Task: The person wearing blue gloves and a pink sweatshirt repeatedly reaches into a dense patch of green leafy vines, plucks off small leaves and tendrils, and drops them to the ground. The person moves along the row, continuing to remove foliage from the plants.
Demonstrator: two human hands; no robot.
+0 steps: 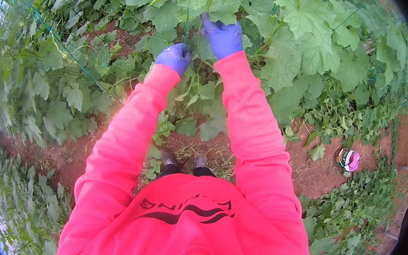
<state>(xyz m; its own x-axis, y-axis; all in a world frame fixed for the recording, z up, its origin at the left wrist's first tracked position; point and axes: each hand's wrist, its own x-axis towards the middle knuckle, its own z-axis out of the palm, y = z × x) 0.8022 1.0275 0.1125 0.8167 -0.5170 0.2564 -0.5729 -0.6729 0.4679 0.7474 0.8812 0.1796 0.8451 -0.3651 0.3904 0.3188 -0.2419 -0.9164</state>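
Note:
My left hand [174,57], in a blue glove, is closed around the lower part of a thin green twine [186,27] that runs upward among the leaves. Just to its right and higher up is my right hand [224,39], gloved the same way. Its fingers reach to a climbing vine stem [199,38]; a broad lobed leaf [223,7] partly covers them, so their grip cannot be made out. Leaves and thin shoots [195,85] hang below both hands.
Dense trellised vines rise on the left, with a green support cord [54,35] slanting across. To the right, a white and pink container [349,160] stands on reddish soil [315,174]. My shoes [200,161] are on ground strewn with dry plant litter. Low foliage [345,208] grows at lower right.

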